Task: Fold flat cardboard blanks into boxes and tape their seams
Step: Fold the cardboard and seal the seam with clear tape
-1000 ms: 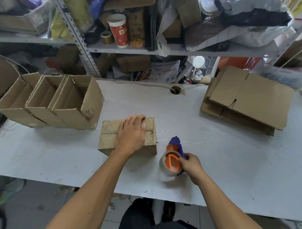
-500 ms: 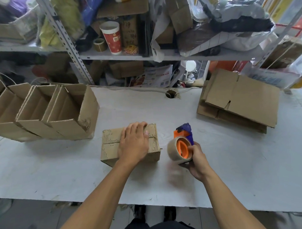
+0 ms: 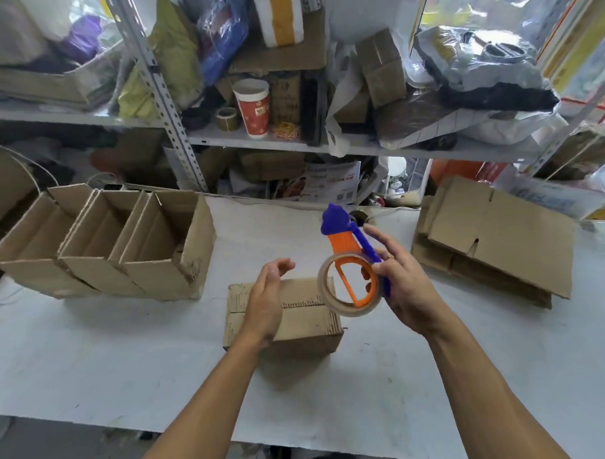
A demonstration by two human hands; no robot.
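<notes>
A small folded cardboard box lies on the white table with its flaps closed on top. My left hand hovers over the box's left half, fingers relaxed and slightly curled, holding nothing. My right hand holds a tape dispenser in the air above the box's right end; its frame is orange and blue and it carries a roll of clear tape. A stack of flat cardboard blanks lies at the right of the table.
Three open-topped boxes stand in a row at the table's left. Behind the table runs a metal shelf crowded with bags, cartons, a paper cup and a tape roll. A cable hole sits near the table's back edge.
My right hand lifted the tape dispenser off the table and up over the box's right end. My left hand rose off the box top and turned edge-on.
</notes>
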